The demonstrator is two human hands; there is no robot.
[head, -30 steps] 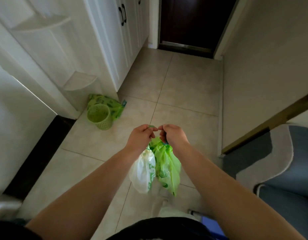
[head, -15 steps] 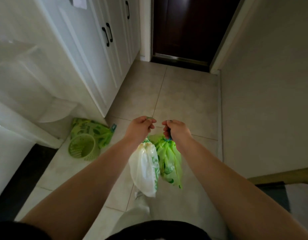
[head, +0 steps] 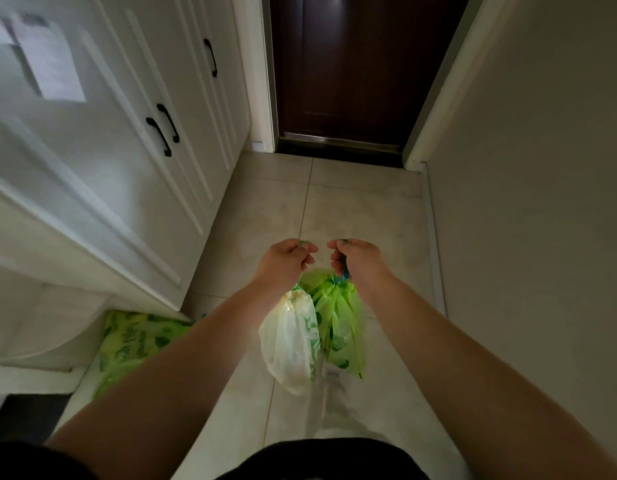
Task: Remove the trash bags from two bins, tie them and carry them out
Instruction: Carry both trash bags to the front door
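You hold two bags by the door.
Your left hand (head: pixel 283 263) pinches the white bag (head: pixel 289 344); your right hand (head: pixel 360 261) grips the green bag (head: pixel 341 323).

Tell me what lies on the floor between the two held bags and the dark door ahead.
Nothing: in the head view, only bare tiled floor runs from the white bag and green bag to the dark door.

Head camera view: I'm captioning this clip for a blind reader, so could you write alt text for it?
A person's left hand holds a white trash bag and the right hand a green trash bag, both hanging over a tiled floor. Ahead is a closed dark door; white cabinets line the left.
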